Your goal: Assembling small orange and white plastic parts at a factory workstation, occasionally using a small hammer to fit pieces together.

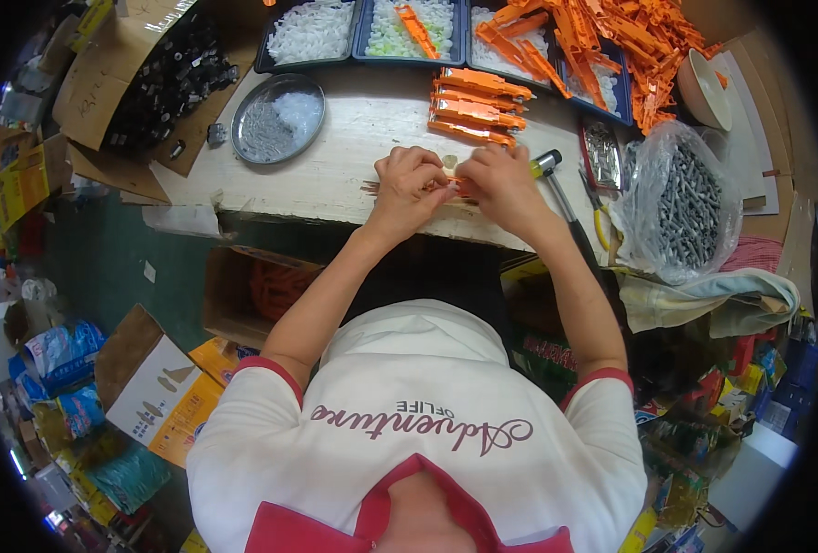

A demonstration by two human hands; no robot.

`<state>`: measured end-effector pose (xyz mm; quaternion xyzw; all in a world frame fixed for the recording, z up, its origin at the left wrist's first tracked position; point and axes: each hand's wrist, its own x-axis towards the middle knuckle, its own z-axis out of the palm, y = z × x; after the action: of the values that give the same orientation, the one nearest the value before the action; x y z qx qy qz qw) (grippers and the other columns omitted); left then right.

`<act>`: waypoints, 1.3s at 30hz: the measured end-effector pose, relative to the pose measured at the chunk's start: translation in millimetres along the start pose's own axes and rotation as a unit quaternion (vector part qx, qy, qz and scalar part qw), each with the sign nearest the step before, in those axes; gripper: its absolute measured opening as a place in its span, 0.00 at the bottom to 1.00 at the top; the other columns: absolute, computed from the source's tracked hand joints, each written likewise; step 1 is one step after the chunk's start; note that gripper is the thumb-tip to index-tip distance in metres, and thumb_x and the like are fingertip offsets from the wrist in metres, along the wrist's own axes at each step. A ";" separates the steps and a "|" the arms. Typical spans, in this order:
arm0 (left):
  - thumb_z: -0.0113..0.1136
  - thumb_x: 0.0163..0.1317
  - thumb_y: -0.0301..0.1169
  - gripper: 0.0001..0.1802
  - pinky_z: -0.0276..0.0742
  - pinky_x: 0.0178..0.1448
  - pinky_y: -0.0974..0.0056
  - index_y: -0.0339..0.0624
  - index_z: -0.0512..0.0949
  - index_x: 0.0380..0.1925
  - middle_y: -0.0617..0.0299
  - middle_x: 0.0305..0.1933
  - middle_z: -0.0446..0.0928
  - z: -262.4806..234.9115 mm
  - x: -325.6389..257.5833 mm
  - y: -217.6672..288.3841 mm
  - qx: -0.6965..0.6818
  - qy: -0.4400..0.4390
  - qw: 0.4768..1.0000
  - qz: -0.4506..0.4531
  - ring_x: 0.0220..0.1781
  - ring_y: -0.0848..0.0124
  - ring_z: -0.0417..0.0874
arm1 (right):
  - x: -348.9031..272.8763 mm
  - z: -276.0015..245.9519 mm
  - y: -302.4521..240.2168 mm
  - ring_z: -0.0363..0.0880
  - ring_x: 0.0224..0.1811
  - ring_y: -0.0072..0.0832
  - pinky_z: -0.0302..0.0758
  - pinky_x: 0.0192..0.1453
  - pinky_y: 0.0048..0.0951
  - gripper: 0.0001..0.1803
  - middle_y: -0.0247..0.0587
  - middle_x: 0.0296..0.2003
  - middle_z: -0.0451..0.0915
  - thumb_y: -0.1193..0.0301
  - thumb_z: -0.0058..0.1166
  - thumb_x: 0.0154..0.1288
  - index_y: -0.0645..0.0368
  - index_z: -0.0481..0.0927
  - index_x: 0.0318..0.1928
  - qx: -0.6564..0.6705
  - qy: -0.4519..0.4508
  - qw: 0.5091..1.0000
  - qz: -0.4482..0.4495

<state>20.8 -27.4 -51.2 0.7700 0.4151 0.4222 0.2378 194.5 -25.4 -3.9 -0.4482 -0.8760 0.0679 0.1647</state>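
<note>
Orange plastic shows between the two hands at the near edge of the worktop: a small orange piece lying flat, its long axis running roughly along that edge, left to right. Most of it is covered by fingers, so which end leads cannot be told.

The left hand is curled over the piece's left end, fingertips pinching at it. The right hand closes on the right end in the same way, thumb and fingers bent inward. The knuckles of both hands nearly meet over the middle, and the piece sits directly under and between them.

Just beyond the hands, toward the far side of the worktop, lies a row of finished-looking orange parts, stacked side by side with their long axes also left to right. Beside the right hand a hammer rests with its head near the knuckles and its handle running toward the near edge. Yellow-handled pliers lie further right, next to a clear bag of grey screws at the right edge. A round metal dish with small grey and white bits sits toward the left. Along the far edge stand blue trays of white pieces, and a loose heap of orange strips fills the far right corner. A cardboard box of dark parts lies at the left corner.
</note>
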 end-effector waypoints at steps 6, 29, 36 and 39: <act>0.65 0.41 0.28 0.07 0.55 0.49 0.63 0.47 0.75 0.19 0.69 0.34 0.72 2.8 1.6 9.4 0.044 -0.007 0.998 -0.053 0.41 0.69 0.68 | -34.6 -23.7 19.2 0.70 0.36 0.27 0.56 0.41 0.31 0.04 0.30 0.27 0.73 0.74 0.56 0.52 0.53 0.76 0.31 0.005 0.056 0.996 0.067; 0.64 0.44 0.38 0.11 0.60 0.47 0.53 0.51 0.80 0.29 0.64 0.37 0.72 -62.6 85.9 -57.9 0.252 0.088 0.964 0.006 0.45 0.61 0.69 | -184.4 -95.0 183.7 0.69 0.50 0.40 0.63 0.45 0.54 0.18 0.41 0.45 0.70 0.67 0.55 0.53 0.52 0.73 0.47 -0.270 0.002 0.823 0.499; 0.65 0.44 0.39 0.15 0.70 0.47 0.51 0.46 0.81 0.32 0.53 0.40 0.78 -110.0 178.6 -132.4 0.331 0.009 0.924 -0.191 0.47 0.53 0.74 | -175.5 -101.2 183.4 0.71 0.46 0.39 0.63 0.44 0.48 0.14 0.41 0.39 0.73 0.70 0.55 0.52 0.55 0.75 0.42 -0.230 0.031 0.837 0.496; 0.67 0.42 0.39 0.15 0.74 0.46 0.55 0.44 0.82 0.30 0.52 0.35 0.80 -108.3 189.9 -147.2 0.332 -0.013 0.922 -0.202 0.41 0.55 0.79 | -187.2 -101.7 198.4 0.73 0.43 0.40 0.64 0.45 0.46 0.11 0.42 0.38 0.75 0.70 0.54 0.53 0.56 0.77 0.39 -0.186 0.058 0.850 0.489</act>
<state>-78.7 213.7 -13.3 0.7103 0.6746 0.1937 0.0543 483.2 -62.6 -4.1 -0.8440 -0.5286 -0.0509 0.0747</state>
